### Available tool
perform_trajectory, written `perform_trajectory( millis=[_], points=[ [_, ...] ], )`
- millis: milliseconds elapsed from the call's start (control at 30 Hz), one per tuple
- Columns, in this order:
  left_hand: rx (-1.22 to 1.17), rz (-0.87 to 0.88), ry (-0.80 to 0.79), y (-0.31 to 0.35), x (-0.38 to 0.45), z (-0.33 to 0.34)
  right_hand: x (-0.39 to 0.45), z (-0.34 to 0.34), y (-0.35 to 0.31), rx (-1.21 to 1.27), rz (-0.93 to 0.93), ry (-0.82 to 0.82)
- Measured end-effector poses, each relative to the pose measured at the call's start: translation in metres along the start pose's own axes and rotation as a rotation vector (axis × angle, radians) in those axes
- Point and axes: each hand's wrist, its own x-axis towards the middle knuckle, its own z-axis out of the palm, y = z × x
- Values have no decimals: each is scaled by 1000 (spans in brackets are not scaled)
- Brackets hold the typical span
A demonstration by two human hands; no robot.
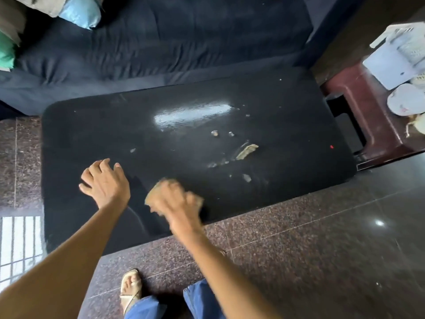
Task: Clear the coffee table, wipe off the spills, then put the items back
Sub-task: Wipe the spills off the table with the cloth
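The right hand (177, 199) grips a tan cloth (154, 192), rubbing the black coffee table (287, 139). The left hand (103, 180) rests flat, fingers spread, likely bracing. Crumbs (247, 151) remain beyond

Black coffee table (92, 134); tan cloth (153, 196); speckled brown floor (299, 249); navy sofa (161, 42).

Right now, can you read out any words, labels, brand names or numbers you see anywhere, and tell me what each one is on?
No readable text in this view.
White box on the maroon stool: one small dark mark, too small to read.
White round items beside it: faint reddish marks, too blurred to read.
Black coffee table: only crumbs and spills, no lettering.
Cloth in the right hand: motion-blurred, no print visible.
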Motion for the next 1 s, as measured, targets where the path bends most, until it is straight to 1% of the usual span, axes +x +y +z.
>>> perform_trajectory(
  millis=[33, 67, 133, 167, 267, 367, 467, 533, 567, 633, 667, 700, 733, 767, 800, 867, 933, 1000],
  points=[
    [0, 3, -2, 9, -7, 4, -4, 11, -6, -5, -69, -78],
    [1, 13, -1, 19, -13, 7, -3, 19, -3, -24, -110, -116],
    [12, 31, 4, 37, -18, 14, 4, 19, 19, -65, -136, -72],
    [32, 35, -2, 45, -24, 21, 4, 13, 37, -52, -97, -51],
    [68, 59, -11, 61, -35, 33, 3, -5, 93, -6, 119, 118],
    [84, 62, -33, 74, -44, 42, -10, -23, 171, -56, 272, 191],
    [81, 95, -55, 96, -52, 50, -44, -43, 260, -167, 483, 278],
    [71, 119, -58, 110, -55, 53, -68, -65, 308, -192, 624, 266],
    [64, 129, -58, 117, -55, 53, -76, -77, 327, -188, 695, 241],
    [47, 141, -61, 127, -54, 52, -77, -95, 350, -137, 869, 251],
    [40, 145, -60, 130, -53, 51, -73, -102, 351, -109, 943, 285],
    [31, 147, -55, 132, -52, 50, -65, -109, 343, -93, 964, 325],
    [25, 147, -51, 133, -52, 49, -56, -113, 326, -80, 913, 364],
    [22, 146, -54, 133, -52, 48, -48, -116, 301, -62, 778, 383],
    [21, 144, -58, 132, -53, 47, -41, -110, 268, -41, 588, 364],
    [13, 142, -66, 131, -55, 44, -33, -92, 190, -14, 248, 267],
    [17, 135, -69, 130, -56, 41, -35, -50, 121, 55, 3, 156],
    [7, 142, -72, 130, -53, 40, -44, -9, 90, -39, -251, -18]
  ],
)
